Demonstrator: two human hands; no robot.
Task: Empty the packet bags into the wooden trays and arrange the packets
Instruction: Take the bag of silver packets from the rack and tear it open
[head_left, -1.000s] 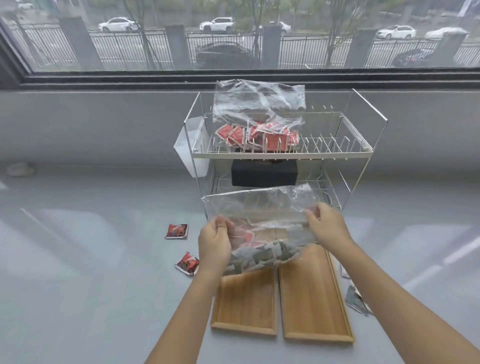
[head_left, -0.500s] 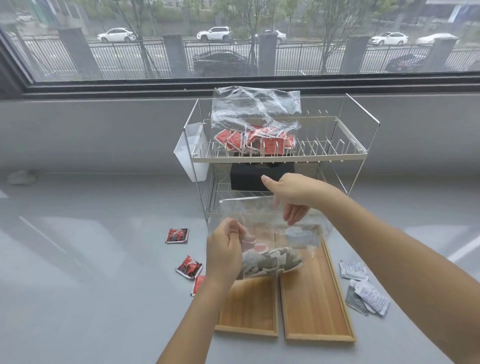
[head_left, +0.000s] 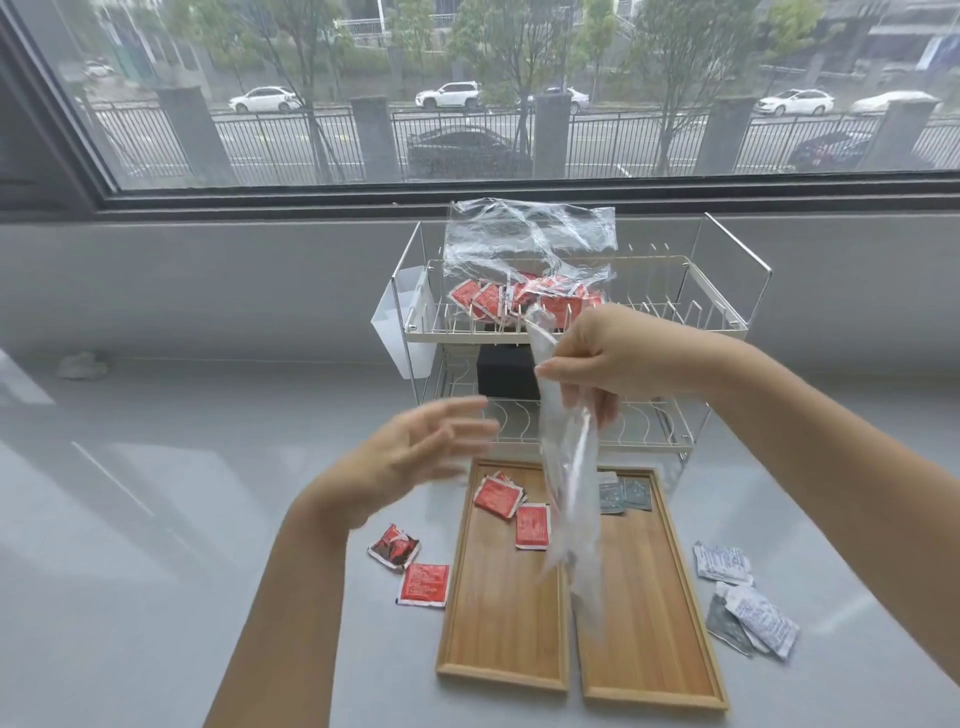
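Our right hand (head_left: 618, 358) pinches the top of a clear plastic bag (head_left: 569, 478), fingers curled around the film, and the bag hangs limp and looks empty over the seam between the two wooden trays. Our left hand (head_left: 415, 457) is blurred, its fingers spread and loose, holding nothing, at about nine o'clock from the bag. Below the bag, the left tray (head_left: 498, 629) holds two red packets (head_left: 511, 506) near its far end, and the right tray (head_left: 649, 634) holds a couple of grey packets (head_left: 623, 494) at its far edge. At eight o'clock from the left tray, two more red packets (head_left: 410, 566) lie on the grey counter (head_left: 130, 545), just beside the tray. At three o'clock from the right tray, a loose cluster of white and grey packets (head_left: 743, 603) lies on the counter, near but outside it. At twelve o'clock from the trays stands a two-tier wire rack (head_left: 691, 312); its upper shelf carries a second clear bag (head_left: 524, 244) with red packets in its bottom, and a black box (head_left: 506, 371) sits on the lower shelf.
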